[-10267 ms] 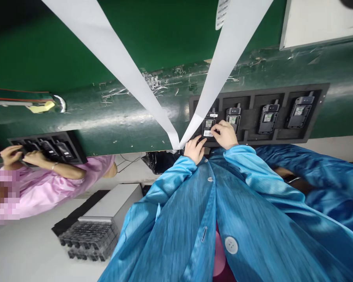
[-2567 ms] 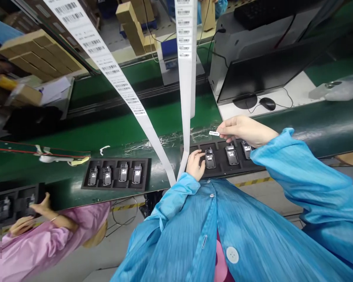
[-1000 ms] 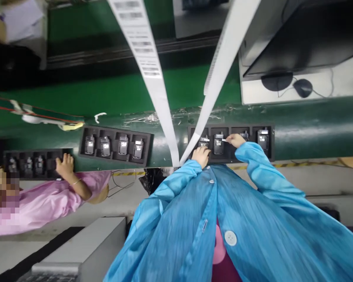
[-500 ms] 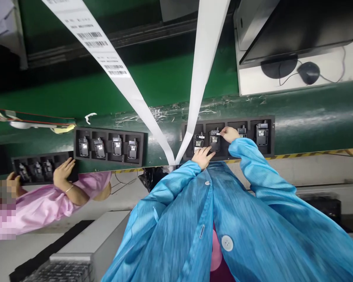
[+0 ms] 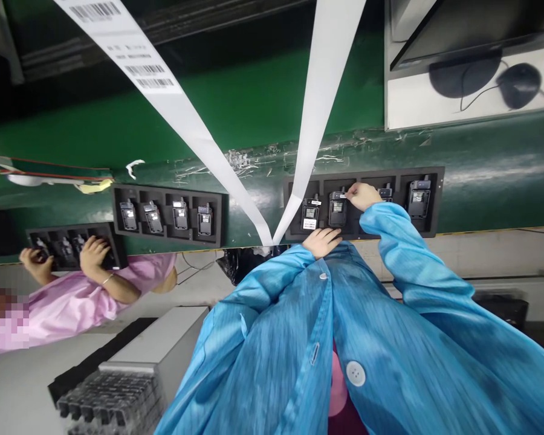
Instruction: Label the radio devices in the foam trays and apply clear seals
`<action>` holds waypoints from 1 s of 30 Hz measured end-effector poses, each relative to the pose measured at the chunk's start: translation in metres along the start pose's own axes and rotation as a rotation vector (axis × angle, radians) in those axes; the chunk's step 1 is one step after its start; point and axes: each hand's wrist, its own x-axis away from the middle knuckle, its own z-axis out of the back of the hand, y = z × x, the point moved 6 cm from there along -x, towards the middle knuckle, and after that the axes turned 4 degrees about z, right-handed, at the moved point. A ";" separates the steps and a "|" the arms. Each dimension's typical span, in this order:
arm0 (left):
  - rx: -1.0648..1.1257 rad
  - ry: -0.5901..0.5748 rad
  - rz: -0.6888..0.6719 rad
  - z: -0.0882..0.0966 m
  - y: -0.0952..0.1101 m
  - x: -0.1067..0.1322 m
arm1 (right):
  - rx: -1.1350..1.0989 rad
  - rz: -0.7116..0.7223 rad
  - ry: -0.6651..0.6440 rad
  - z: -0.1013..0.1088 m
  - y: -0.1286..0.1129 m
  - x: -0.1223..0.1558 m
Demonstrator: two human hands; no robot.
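Observation:
A black foam tray [image 5: 436, 205] lies on the green conveyor belt with a row of small black handsets in it. My right hand [image 5: 363, 195] is pinched on a small white label at the top of the second handset [image 5: 338, 210]. My left hand [image 5: 323, 240] rests with fingers spread on the tray's near edge, just below the first handset [image 5: 309, 215]. My right hand partly hides the third handset [image 5: 385, 192]; the fourth handset [image 5: 418, 197] sits free. Two white label strips [image 5: 172, 115] [image 5: 321, 103] hang down and meet near the tray's left end.
A second tray [image 5: 118, 196] of handsets lies on the belt to the left. Further left, a co-worker's hands [image 5: 93, 251] in pink sleeves work at a third tray. A monitor stand [image 5: 462, 75] and mouse [image 5: 519, 75] sit beyond the belt. A grey box [image 5: 163, 338] stands at lower left.
My right hand came down from above the belt with the label to the second handset. My left hand slid from the first handset to the tray's near edge. The trays have shifted right.

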 end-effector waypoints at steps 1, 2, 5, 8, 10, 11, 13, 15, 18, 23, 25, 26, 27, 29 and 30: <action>0.029 -0.013 -0.011 -0.002 0.001 0.000 | 0.000 0.001 0.002 0.000 0.000 0.000; 0.052 -0.029 -0.017 -0.003 0.002 -0.001 | 0.000 0.001 0.004 0.000 0.000 0.001; 0.070 -0.071 -0.018 -0.007 0.004 -0.002 | -0.001 0.008 0.013 0.000 0.001 0.001; 0.064 -0.086 -0.018 -0.009 0.006 -0.002 | 0.000 0.013 0.021 -0.001 0.002 0.000; 0.057 -0.086 -0.013 -0.009 0.006 -0.001 | 0.001 0.017 0.026 -0.002 0.002 -0.001; 0.053 -0.083 -0.008 -0.009 0.006 0.000 | 0.001 0.019 0.027 -0.002 0.003 -0.002; 0.044 -0.075 0.003 -0.008 0.005 0.000 | 0.000 0.021 0.028 -0.002 0.003 -0.002; 0.037 -0.066 0.012 -0.006 0.004 0.000 | -0.003 0.021 0.029 -0.002 0.003 -0.002; 0.021 -0.034 0.018 -0.001 0.004 0.000 | -0.005 0.018 0.029 -0.002 0.003 -0.003; -0.044 0.048 0.065 0.006 0.001 -0.002 | -0.004 0.019 0.023 -0.002 0.004 -0.005; -0.068 0.050 0.077 0.005 0.000 -0.002 | 0.001 0.021 0.019 -0.002 0.003 -0.005; -0.082 0.048 0.080 0.005 -0.001 -0.003 | 0.004 0.022 0.016 -0.001 0.003 -0.005; -0.098 0.048 0.080 0.004 -0.001 -0.003 | 0.008 0.022 0.014 -0.001 0.002 -0.004; -0.136 0.057 0.070 0.002 -0.001 -0.003 | 0.015 0.022 0.007 0.000 0.001 -0.004; -0.161 0.066 0.063 0.002 -0.001 -0.003 | 0.019 0.022 0.003 0.001 0.001 -0.004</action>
